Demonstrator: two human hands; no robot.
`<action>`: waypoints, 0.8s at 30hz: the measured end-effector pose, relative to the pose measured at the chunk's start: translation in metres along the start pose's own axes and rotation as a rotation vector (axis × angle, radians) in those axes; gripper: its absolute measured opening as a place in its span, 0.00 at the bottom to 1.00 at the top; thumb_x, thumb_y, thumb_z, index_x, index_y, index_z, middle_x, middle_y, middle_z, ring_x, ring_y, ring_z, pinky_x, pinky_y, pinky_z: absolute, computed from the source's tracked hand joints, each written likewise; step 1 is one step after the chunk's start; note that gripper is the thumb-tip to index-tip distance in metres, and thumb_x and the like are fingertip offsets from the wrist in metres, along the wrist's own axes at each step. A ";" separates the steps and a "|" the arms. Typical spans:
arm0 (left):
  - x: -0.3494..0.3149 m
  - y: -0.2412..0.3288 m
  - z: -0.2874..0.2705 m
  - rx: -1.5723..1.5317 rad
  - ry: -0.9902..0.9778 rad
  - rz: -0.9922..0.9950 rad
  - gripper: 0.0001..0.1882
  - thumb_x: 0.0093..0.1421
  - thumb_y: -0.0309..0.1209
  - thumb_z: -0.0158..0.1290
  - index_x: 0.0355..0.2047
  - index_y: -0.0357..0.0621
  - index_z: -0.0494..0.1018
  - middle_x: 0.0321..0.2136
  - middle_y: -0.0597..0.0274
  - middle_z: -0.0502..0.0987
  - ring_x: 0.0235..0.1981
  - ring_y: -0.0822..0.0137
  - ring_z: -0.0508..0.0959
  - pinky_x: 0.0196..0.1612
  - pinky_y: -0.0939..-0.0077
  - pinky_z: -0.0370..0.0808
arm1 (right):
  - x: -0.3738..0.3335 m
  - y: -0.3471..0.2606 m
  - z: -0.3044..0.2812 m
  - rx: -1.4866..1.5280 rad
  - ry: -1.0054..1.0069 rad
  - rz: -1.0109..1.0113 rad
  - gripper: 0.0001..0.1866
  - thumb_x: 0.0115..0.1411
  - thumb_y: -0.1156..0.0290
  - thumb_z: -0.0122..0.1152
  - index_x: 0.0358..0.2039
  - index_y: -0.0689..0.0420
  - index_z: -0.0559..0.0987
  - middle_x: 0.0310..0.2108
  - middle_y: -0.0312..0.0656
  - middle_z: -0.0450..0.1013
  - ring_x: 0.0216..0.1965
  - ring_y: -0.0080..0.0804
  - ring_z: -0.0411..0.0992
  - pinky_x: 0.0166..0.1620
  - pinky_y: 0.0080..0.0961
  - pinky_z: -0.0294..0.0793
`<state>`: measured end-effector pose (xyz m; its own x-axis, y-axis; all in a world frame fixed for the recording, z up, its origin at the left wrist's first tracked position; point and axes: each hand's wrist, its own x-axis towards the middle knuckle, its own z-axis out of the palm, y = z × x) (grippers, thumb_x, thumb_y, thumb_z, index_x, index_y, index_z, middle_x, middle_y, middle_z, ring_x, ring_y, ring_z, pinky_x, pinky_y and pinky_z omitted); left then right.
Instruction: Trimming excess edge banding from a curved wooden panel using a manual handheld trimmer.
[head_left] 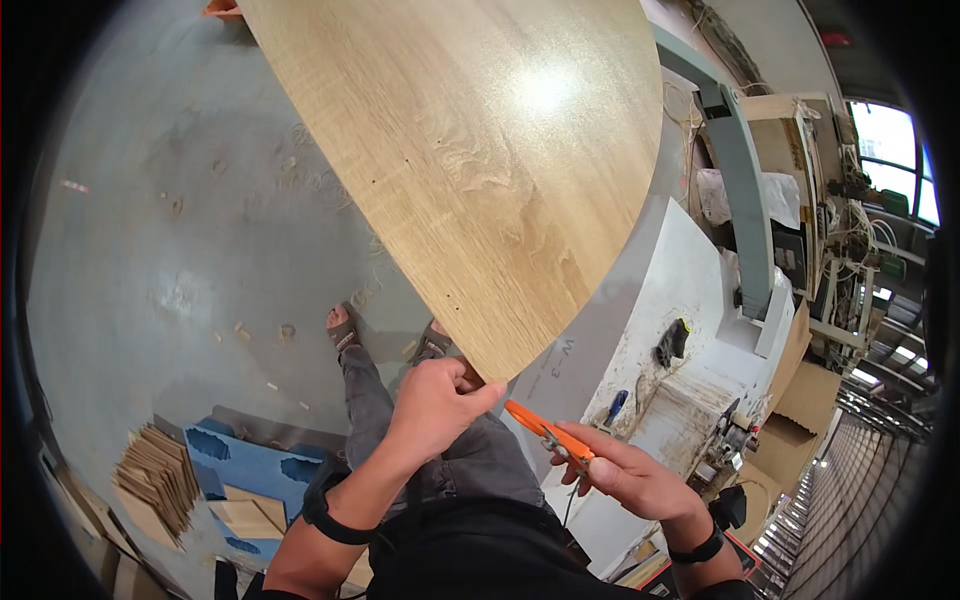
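A large wood-grain panel (pixel 490 190) fills the upper middle, with a straight left edge and a curved right edge. Its near end narrows to a corner just in front of me. My left hand (pixel 435 405) grips that corner, thumb and fingers closed around it. Beside the corner, to the right, my right hand (pixel 630 475) is closed on an orange hand tool (pixel 545 430) with a metal part in its middle. The tool's orange tip points toward the panel corner and looks close to it; I cannot tell whether they touch. A few small dark holes dot the panel near its left edge.
A dusty white machine bed (pixel 655 330) stands at right, holding a black object (pixel 672 343) and a blue-handled tool (pixel 617 405). A grey metal arm (pixel 740 190) rises behind. At lower left are stacked boards (pixel 155 480) and a blue pallet (pixel 225 455). Scraps litter the grey floor (pixel 200 250).
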<state>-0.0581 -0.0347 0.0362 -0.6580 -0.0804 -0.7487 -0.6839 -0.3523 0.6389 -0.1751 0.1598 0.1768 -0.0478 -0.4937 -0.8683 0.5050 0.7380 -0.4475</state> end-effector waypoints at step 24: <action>0.043 -0.006 -0.041 -0.262 -0.123 0.310 0.19 0.61 0.38 0.58 0.41 0.32 0.79 0.32 0.54 0.83 0.32 0.71 0.81 0.39 0.75 0.76 | 0.055 -0.050 0.055 -0.292 0.330 0.210 0.30 0.70 0.52 0.49 0.63 0.60 0.66 0.37 0.42 0.74 0.35 0.25 0.71 0.38 0.25 0.75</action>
<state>-0.0694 -0.0739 -0.0072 -0.8633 -0.1137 -0.4917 -0.3552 -0.5552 0.7521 -0.1560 0.0703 0.1629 -0.2653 -0.1835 -0.9466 0.2723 0.9275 -0.2561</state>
